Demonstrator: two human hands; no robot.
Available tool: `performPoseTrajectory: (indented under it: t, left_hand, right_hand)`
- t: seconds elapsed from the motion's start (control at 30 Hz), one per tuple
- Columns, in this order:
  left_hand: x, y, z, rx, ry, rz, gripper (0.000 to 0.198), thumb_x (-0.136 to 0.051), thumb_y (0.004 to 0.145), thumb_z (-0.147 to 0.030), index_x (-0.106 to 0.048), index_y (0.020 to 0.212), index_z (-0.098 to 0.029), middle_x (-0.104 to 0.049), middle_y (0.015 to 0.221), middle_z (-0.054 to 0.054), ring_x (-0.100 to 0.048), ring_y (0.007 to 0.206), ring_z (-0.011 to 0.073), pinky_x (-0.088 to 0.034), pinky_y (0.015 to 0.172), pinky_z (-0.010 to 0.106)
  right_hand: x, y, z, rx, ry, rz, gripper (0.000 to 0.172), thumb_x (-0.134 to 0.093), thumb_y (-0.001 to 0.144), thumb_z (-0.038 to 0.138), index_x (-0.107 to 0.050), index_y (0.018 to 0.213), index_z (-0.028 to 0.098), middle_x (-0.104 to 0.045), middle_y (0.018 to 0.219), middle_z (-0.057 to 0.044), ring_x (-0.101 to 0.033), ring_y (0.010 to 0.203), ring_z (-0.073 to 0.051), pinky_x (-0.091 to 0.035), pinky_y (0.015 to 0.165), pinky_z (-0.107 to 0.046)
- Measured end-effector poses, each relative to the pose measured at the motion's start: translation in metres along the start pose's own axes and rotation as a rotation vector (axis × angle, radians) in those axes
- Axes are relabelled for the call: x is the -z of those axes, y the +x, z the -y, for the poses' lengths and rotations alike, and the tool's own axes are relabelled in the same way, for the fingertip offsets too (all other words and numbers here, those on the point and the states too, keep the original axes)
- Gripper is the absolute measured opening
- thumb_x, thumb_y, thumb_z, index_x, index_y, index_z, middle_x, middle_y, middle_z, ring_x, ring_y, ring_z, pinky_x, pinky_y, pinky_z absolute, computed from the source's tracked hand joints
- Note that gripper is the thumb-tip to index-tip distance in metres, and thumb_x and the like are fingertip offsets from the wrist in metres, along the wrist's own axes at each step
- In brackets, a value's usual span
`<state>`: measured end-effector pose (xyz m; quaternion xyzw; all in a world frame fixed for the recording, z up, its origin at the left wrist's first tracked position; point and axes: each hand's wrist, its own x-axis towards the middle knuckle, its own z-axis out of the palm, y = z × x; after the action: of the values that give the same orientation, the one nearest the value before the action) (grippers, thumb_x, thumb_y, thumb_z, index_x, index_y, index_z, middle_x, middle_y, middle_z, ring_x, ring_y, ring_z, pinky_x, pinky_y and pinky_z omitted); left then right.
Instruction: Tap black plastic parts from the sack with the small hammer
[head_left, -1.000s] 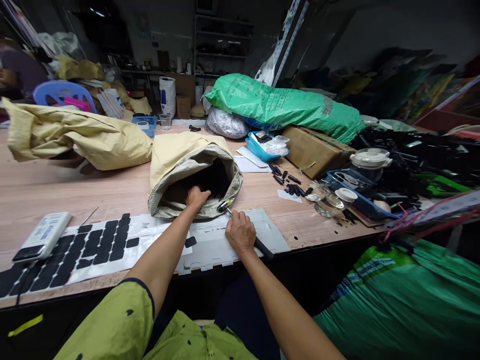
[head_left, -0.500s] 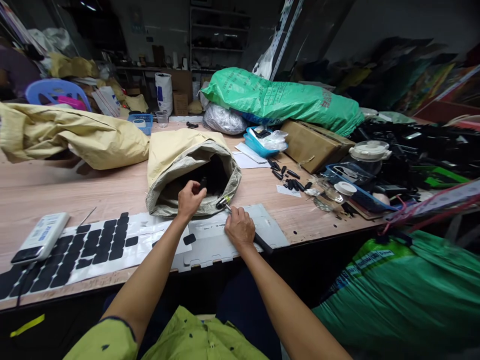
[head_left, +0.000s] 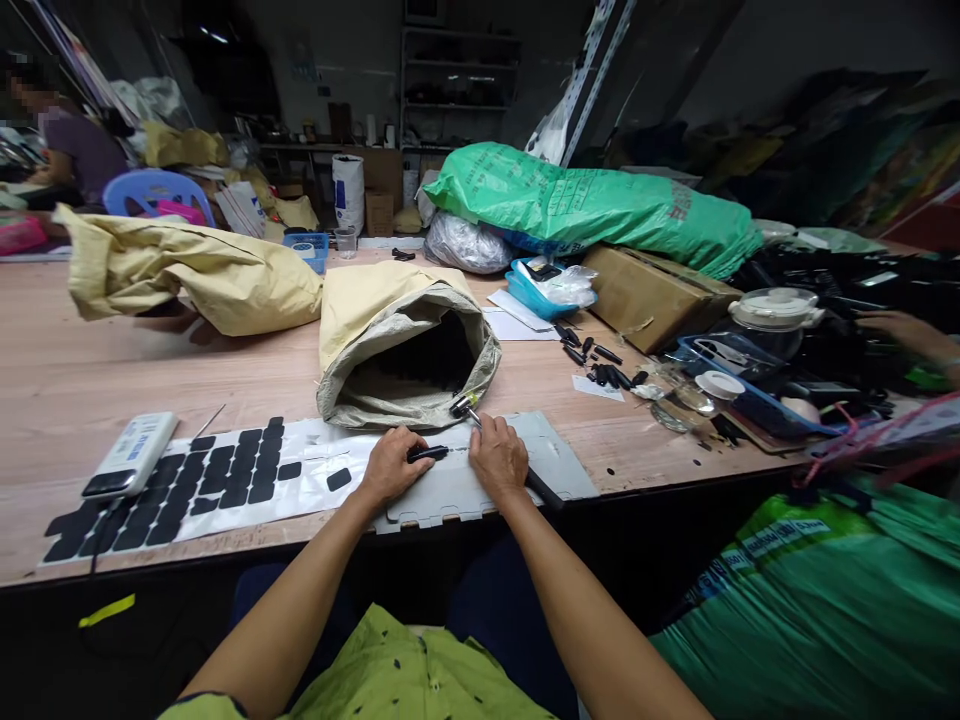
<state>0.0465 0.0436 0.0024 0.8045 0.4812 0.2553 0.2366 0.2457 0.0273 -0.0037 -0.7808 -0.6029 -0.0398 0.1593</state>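
My left hand [head_left: 395, 464] is closed on a small black elongated piece [head_left: 429, 454], low over the grey cardboard sheet [head_left: 559, 455] at the table's front edge. My right hand [head_left: 498, 455] grips a hammer [head_left: 544, 489]; its metal head with a yellow-green face points toward the sack, and its black handle sticks out below the fist. Directly beyond both hands, a cream paper sack [head_left: 390, 285] lies on its side, mouth toward me, with a dark mass of black pieces inside. Left of my left hand is a white sheet [head_left: 311, 457] bearing black rounded-square stickers [head_left: 244, 466].
A white device [head_left: 135, 452] with a cable rests at the left. Several black pieces [head_left: 607, 376] lie to the right, near a cardboard box [head_left: 652, 290] and a lidded jar [head_left: 772, 320]. A green sack [head_left: 600, 200] lies behind. Another person's arm [head_left: 911, 335] reaches in at far right.
My left hand has come out of the sack's mouth and down to the cardboard, holding a black piece. My right hand still grips the hammer. The view has shifted left.
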Motion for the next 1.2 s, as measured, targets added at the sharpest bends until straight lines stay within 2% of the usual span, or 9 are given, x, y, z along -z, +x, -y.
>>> performPoseTrajectory:
  t: [0.17, 0.27, 0.43, 0.53, 0.67, 0.83, 1.03, 1.1, 1.2]
  left_hand:
    - [-0.003, 0.000, 0.003, 0.023, -0.040, -0.006, 0.014, -0.072, 0.079, -0.027, -0.070, 0.090, -0.020, -0.062, 0.084, 0.001, -0.054, 0.082, 0.0182, -0.041, 0.074, 0.030]
    - [-0.004, 0.000, 0.003, 0.029, -0.068, -0.024, 0.014, -0.073, 0.078, -0.026, -0.071, 0.090, -0.020, -0.062, 0.083, 0.001, -0.054, 0.083, 0.0179, -0.042, 0.075, 0.030]
    - [-0.005, -0.001, 0.003, 0.034, -0.088, -0.037, 0.014, -0.074, 0.077, -0.025, -0.072, 0.090, -0.020, -0.062, 0.082, 0.001, -0.055, 0.083, 0.0175, -0.042, 0.075, 0.029]
    - [-0.004, -0.001, 0.003, 0.028, -0.090, -0.036, 0.014, -0.073, 0.078, -0.024, -0.072, 0.091, -0.021, -0.061, 0.082, 0.000, -0.055, 0.083, 0.0173, -0.041, 0.074, 0.029]
    - [-0.003, -0.001, 0.002, 0.046, -0.089, -0.037, 0.013, -0.074, 0.077, -0.024, -0.072, 0.090, -0.021, -0.060, 0.081, 0.000, -0.055, 0.082, 0.0173, -0.042, 0.073, 0.029]
    - [-0.004, 0.000, 0.002, 0.052, -0.091, -0.026, 0.013, -0.073, 0.076, -0.023, -0.073, 0.090, -0.021, -0.062, 0.084, 0.001, -0.056, 0.084, 0.0178, -0.043, 0.076, 0.030]
    - [-0.005, 0.000, 0.002, 0.067, -0.095, -0.014, 0.015, -0.071, 0.077, -0.023, -0.074, 0.092, -0.022, -0.062, 0.085, 0.001, -0.057, 0.087, 0.0188, -0.043, 0.078, 0.030]
    - [-0.004, -0.001, 0.002, 0.068, -0.094, -0.012, 0.015, -0.072, 0.076, -0.024, -0.073, 0.091, -0.022, -0.062, 0.085, 0.001, -0.056, 0.087, 0.0190, -0.043, 0.077, 0.030]
    - [-0.003, -0.001, 0.000, 0.068, -0.087, -0.018, 0.014, -0.071, 0.076, -0.025, -0.071, 0.089, -0.021, -0.062, 0.085, 0.002, -0.056, 0.087, 0.0194, -0.043, 0.078, 0.031]
  right_hand:
    - [0.014, -0.009, -0.001, -0.031, 0.328, 0.034, 0.032, -0.043, 0.095, 0.028, -0.063, 0.120, 0.023, -0.067, 0.111, -0.006, -0.060, 0.097, -0.020, -0.042, 0.078, -0.030]
    - [0.017, -0.030, 0.000, 0.038, 0.528, -0.020, 0.037, -0.040, 0.095, 0.031, -0.064, 0.121, 0.019, -0.068, 0.115, -0.009, -0.062, 0.103, -0.021, -0.047, 0.086, -0.032]
    - [0.014, -0.064, 0.005, 0.066, 0.698, 0.021, 0.041, -0.040, 0.094, 0.037, -0.066, 0.119, 0.018, -0.069, 0.117, -0.011, -0.064, 0.107, -0.023, -0.049, 0.093, -0.036]
    - [0.017, -0.069, 0.009, 0.053, 0.719, 0.077, 0.041, -0.040, 0.093, 0.038, -0.066, 0.118, 0.018, -0.070, 0.115, -0.011, -0.064, 0.106, -0.024, -0.049, 0.093, -0.037]
    - [0.028, -0.063, 0.014, 0.022, 0.721, 0.217, 0.040, -0.039, 0.092, 0.039, -0.069, 0.110, 0.019, -0.073, 0.097, -0.008, -0.066, 0.089, -0.022, -0.050, 0.079, -0.033]
    - [0.038, -0.063, 0.025, 0.030, 0.752, 0.194, 0.044, -0.038, 0.093, 0.042, -0.068, 0.113, 0.018, -0.070, 0.080, -0.005, -0.062, 0.074, -0.019, -0.046, 0.068, -0.028]
    - [0.030, -0.066, 0.029, 0.042, 0.701, 0.276, 0.043, -0.038, 0.092, 0.040, -0.070, 0.108, 0.018, -0.068, 0.074, -0.004, -0.059, 0.067, -0.018, -0.042, 0.062, -0.027]
    - [0.028, -0.058, 0.025, 0.033, 0.681, 0.241, 0.042, -0.038, 0.093, 0.041, -0.069, 0.109, 0.019, -0.070, 0.080, -0.004, -0.061, 0.072, -0.019, -0.044, 0.065, -0.027]
    - [0.026, -0.037, 0.015, 0.037, 0.563, 0.104, 0.037, -0.039, 0.093, 0.036, -0.068, 0.110, 0.020, -0.072, 0.096, -0.006, -0.063, 0.086, -0.020, -0.044, 0.075, -0.029]
